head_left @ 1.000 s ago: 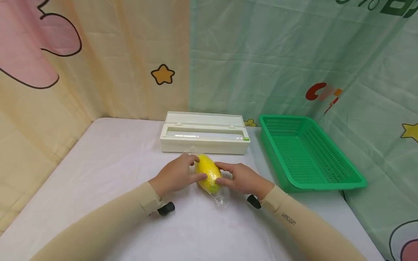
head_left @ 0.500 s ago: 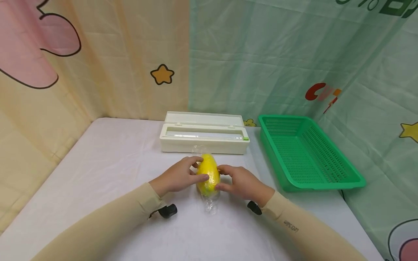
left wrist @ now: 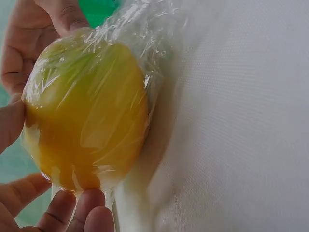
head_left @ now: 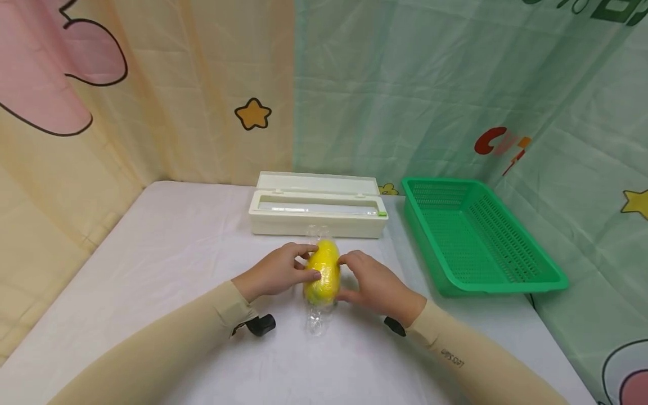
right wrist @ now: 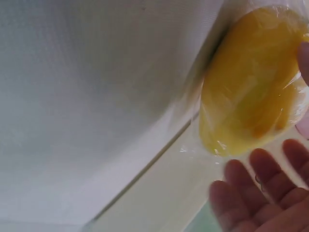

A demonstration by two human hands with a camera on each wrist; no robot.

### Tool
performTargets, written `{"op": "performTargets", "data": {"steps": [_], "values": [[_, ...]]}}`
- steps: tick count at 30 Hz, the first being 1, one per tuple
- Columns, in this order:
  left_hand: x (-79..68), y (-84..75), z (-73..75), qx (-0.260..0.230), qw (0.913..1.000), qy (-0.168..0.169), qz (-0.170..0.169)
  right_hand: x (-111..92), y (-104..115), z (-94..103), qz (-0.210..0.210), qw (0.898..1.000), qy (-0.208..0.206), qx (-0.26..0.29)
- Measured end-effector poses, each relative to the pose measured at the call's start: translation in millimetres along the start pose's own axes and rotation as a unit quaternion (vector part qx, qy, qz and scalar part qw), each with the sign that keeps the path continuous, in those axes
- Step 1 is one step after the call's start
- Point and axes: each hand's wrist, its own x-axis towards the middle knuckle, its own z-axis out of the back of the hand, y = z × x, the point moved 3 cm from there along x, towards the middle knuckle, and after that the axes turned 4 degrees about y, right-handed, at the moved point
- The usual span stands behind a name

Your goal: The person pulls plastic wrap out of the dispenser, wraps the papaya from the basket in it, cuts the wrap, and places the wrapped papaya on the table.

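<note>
A yellow mango [head_left: 324, 273] with a greenish end, wrapped in clear cling film, lies on the white table, its long axis running away from me. Crumpled film tails [head_left: 318, 320] stick out at its near and far ends. My left hand [head_left: 280, 271] holds its left side, thumb on top and fingers curled at the far side; the left wrist view shows the fingertips [left wrist: 90, 198] against the film. Over on the right, my right hand [head_left: 379, 284] is spread beside the mango. Several of its fingers [right wrist: 265, 169] stand a little apart from the fruit in the right wrist view.
Behind the mango stands a white cling film dispenser box [head_left: 319, 226] with its lid up and a roll inside. A green plastic basket [head_left: 440, 253] sits at the right. Printed curtains [head_left: 202, 84] hang behind and beside the table [head_left: 152, 270].
The mango has turned from a slant to nearly straight, its near film tail swinging left. My right hand has loosened and drawn slightly off it, while my left hand keeps its hold.
</note>
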Motion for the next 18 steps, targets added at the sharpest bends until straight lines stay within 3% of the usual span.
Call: {"op": "performTargets", "data": {"steps": [3, 7, 9, 11, 14, 18], "values": [[-0.5, -1.8, 0.3, 0.002, 0.9999, -0.007, 0.006, -3.0, 7.2, 2.0, 0.066, 0.995, -0.020, -0.067], [-4.5, -5.1, 1.2, 0.023, 0.9993, -0.029, 0.004, -8.0, 13.9, 1.0, 0.130, 0.983, -0.012, -0.126], [-7.6, -6.6, 1.6, 0.045, 0.9980, -0.042, -0.016, -8.8, 15.0, 0.0, 0.144, 0.980, -0.006, -0.138], [-12.5, -9.7, 1.9, 0.078, 0.9940, -0.051, -0.057, -7.9, 14.9, -1.1, 0.151, 0.978, -0.006, -0.141], [-23.7, -15.0, 1.2, 0.144, 0.9776, -0.045, -0.147, -5.6, 14.5, -2.4, 0.150, 0.979, -0.003, -0.136], [-39.5, -18.3, -3.7, 0.253, 0.9364, -0.003, -0.243, -2.7, 13.0, -4.2, 0.143, 0.982, 0.004, -0.122]]}}
